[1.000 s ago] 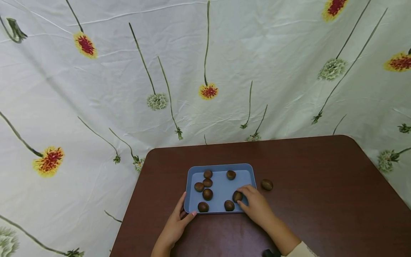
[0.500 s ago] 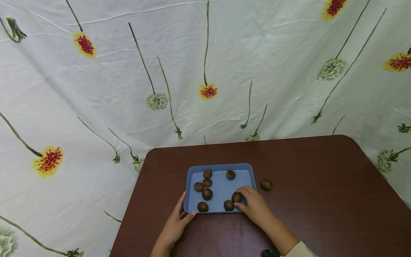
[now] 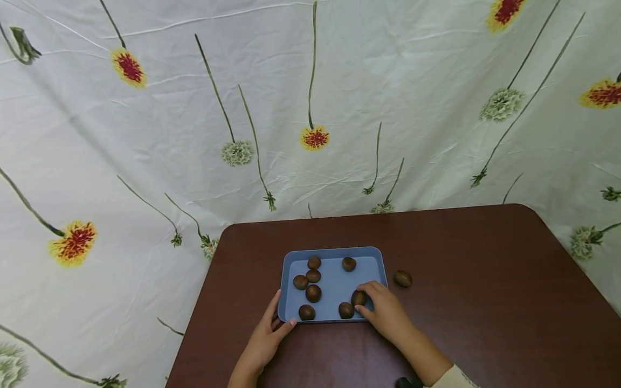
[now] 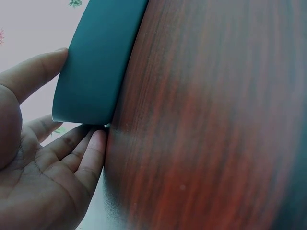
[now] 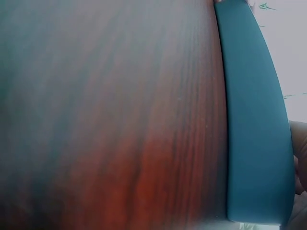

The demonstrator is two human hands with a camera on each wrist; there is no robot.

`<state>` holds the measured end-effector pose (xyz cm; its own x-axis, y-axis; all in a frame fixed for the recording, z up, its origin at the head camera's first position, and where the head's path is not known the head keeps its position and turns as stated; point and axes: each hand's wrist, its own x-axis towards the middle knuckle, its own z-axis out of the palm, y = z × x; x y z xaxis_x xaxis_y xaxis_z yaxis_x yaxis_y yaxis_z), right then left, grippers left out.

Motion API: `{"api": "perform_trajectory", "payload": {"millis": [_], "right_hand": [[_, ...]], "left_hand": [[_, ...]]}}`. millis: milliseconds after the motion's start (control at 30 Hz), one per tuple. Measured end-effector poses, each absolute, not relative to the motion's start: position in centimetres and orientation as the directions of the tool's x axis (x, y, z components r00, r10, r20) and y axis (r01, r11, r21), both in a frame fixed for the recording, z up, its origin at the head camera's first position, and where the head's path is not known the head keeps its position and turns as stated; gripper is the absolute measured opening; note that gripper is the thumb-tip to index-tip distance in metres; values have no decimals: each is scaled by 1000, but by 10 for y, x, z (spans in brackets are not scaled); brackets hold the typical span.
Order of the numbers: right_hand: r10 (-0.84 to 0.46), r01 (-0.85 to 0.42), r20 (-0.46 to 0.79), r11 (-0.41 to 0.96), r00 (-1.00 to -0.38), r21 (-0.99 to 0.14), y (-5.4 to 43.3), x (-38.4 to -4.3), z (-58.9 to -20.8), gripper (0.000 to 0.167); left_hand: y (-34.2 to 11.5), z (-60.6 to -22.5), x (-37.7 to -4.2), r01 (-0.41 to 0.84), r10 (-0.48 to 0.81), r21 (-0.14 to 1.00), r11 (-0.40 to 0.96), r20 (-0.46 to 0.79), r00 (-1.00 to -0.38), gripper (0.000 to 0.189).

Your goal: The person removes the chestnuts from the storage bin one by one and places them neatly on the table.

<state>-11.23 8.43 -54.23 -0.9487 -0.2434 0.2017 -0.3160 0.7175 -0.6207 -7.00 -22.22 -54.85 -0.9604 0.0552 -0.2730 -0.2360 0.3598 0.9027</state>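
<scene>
A shallow blue tray lies on the table with several brown chestnuts spread over it. At its front left corner my left hand grips the tray, thumb on the front rim and fingers along the left side. The left wrist view has the thumb on the tray's upper edge and the fingertips tucked at its lower edge. My right hand reaches over the tray's right side and pinches one chestnut between thumb and fingers, close beside another chestnut. In the right wrist view the tray wall hides most of that hand.
One more chestnut lies on the table just right of the tray. A dark red-brown tabletop extends to the right. Behind it hangs a white flowered cloth. A small black object shows by the right sleeve.
My right thumb has shifted slightly left along the pinched chestnut. My left hand, the tray and the other chestnuts stay where they were.
</scene>
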Motion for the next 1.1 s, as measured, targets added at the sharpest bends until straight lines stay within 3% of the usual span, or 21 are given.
{"api": "perform_trajectory", "payload": {"millis": [500,833,1100], "right_hand": [[-189,-395,355,583,-916,-709,95,-112,-545,39],[-136,-371,346,408,-928,-834,101,-107,-538,43],[-87,-386,383,377,-920,-842,110,-105,-535,46]], "left_hand": [[-220,-546,-68,-227,60,914,337,-261,-964,86],[-222,-548,-69,-237,48,903,358,-271,-961,86],[-221,-548,-70,-233,43,901,367,-266,-963,86]]}}
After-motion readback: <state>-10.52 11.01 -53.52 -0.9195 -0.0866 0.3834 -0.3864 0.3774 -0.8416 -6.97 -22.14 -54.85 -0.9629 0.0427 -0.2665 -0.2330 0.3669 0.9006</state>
